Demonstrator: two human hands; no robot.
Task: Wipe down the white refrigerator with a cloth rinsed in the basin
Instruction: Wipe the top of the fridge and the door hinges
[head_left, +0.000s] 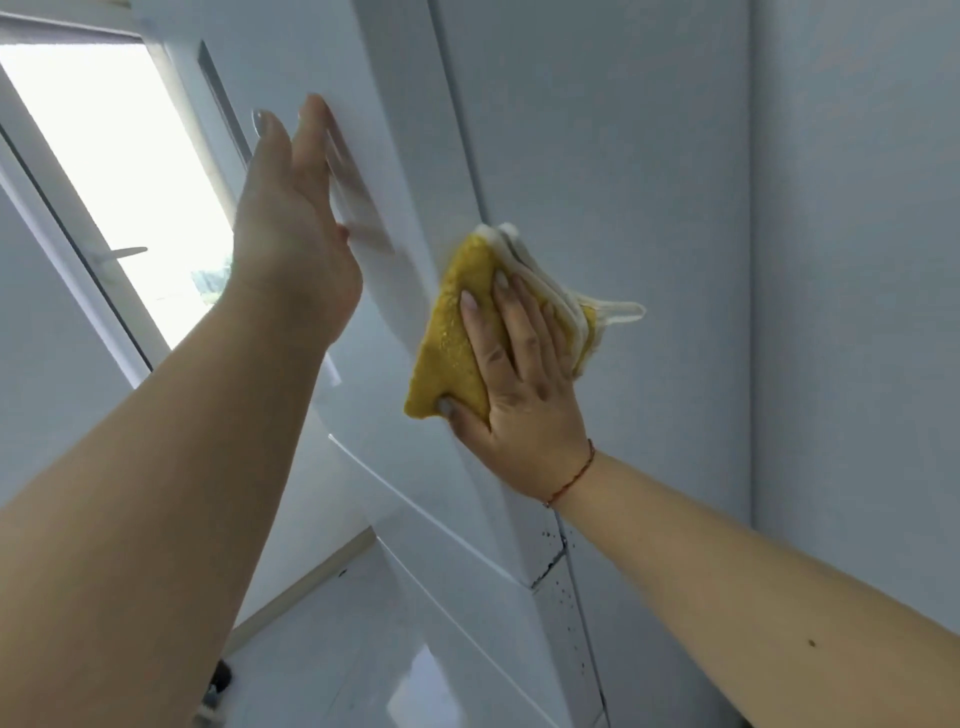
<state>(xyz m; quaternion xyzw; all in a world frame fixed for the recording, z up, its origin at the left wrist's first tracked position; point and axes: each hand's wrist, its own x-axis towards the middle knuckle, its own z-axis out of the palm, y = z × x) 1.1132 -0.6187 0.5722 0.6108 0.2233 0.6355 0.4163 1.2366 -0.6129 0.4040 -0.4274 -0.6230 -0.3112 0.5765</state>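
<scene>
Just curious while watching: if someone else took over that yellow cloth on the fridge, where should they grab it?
Probably the loose white-edged corner of the cloth, from the right. It pokes out free past the right hand, which presses the rest flat against the refrigerator.

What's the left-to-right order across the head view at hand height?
Window → left hand, flat on the fridge front → cloth → right hand, pressing the cloth on the fridge's side → wall.
</scene>
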